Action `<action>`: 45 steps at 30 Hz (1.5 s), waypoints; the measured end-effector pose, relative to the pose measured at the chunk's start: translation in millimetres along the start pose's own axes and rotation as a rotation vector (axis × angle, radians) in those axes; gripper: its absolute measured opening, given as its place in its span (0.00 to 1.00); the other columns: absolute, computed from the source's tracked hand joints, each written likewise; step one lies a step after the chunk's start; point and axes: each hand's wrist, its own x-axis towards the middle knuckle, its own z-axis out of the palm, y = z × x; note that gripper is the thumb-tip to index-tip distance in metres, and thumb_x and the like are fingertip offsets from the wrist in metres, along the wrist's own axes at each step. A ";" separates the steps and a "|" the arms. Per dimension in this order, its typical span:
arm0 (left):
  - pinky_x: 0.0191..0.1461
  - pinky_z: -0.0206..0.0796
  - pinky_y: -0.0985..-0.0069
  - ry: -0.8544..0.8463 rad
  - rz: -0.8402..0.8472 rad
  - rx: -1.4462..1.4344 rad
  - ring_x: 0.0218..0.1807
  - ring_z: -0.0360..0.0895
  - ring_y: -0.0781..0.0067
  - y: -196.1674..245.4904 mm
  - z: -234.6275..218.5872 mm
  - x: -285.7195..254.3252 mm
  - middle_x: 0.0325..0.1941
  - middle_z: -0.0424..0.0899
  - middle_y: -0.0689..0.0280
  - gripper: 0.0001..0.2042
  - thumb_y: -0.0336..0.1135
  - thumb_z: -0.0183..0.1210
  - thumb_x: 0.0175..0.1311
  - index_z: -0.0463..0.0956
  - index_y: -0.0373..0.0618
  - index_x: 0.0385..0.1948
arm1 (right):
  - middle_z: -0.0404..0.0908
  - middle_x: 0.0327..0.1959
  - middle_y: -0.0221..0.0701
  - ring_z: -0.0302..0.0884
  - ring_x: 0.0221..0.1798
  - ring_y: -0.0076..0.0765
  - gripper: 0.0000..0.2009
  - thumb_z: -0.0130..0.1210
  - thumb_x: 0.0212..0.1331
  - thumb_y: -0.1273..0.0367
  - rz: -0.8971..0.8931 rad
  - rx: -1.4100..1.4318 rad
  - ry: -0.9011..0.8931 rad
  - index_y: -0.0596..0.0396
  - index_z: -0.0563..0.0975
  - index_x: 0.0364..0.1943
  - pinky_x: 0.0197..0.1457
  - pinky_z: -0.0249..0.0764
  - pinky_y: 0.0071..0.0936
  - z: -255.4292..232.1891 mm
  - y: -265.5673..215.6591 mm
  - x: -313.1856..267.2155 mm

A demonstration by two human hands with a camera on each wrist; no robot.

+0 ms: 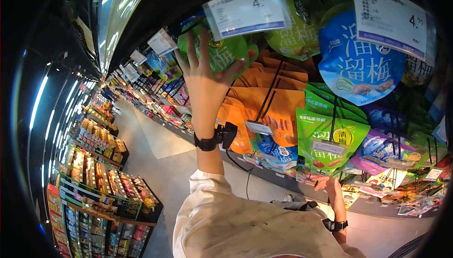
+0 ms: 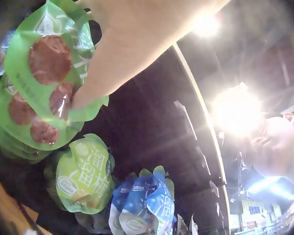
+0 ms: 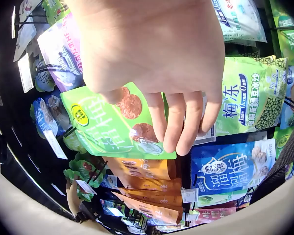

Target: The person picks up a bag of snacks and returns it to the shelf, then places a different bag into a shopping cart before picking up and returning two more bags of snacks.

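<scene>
My left hand (image 1: 203, 76) is raised, its fingers spread over the front of a green bag of dried plums (image 1: 226, 52) on the upper row. In the left wrist view the thumb lies on this green bag (image 2: 49, 63) beside a round window showing a brown plum. Lower down, my right hand (image 1: 332, 192) is at the bottom edge of another green plum bag (image 1: 330, 137). In the right wrist view its loosely bent fingers (image 3: 174, 120) overlap that green bag (image 3: 108, 125), whose windows show brown plums.
Blue plum bags (image 1: 361, 59) and orange bags (image 1: 278, 102) hang on hooks around the hands. Price tags (image 1: 247, 10) jut out over the upper bags. A grey floor (image 1: 174, 182) separates this display from stocked shelves (image 1: 111, 187) at left. A cable (image 1: 247, 182) hangs from the left wrist.
</scene>
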 end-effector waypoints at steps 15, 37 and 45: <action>0.57 0.76 0.58 0.275 -0.009 -1.055 0.50 0.81 0.48 48.6 -32.3 -63.8 0.58 0.77 0.43 0.23 0.20 0.65 0.55 0.78 0.43 0.56 | 0.82 0.38 0.35 0.80 0.46 0.38 0.38 0.30 0.77 0.40 0.022 -0.067 0.180 0.64 0.78 0.53 0.60 0.70 0.39 29.6 23.6 -33.9; 0.18 0.68 0.75 -0.059 0.537 -2.492 0.31 0.78 0.66 352.2 -181.2 -122.4 0.38 0.80 0.65 0.21 0.31 0.75 0.55 0.69 0.47 0.44 | 0.83 0.40 0.35 0.80 0.51 0.35 0.35 0.27 0.81 0.46 -0.196 -0.054 0.699 0.61 0.78 0.57 0.66 0.69 0.39 44.4 30.1 -321.1; 0.17 0.70 0.76 -0.793 0.777 -2.706 0.25 0.79 0.64 518.2 -322.4 -127.6 0.33 0.83 0.59 0.23 0.22 0.71 0.55 0.71 0.50 0.49 | 0.82 0.39 0.33 0.80 0.50 0.31 0.31 0.27 0.83 0.51 -0.333 -0.068 0.985 0.61 0.78 0.56 0.66 0.70 0.34 9.0 27.5 -538.8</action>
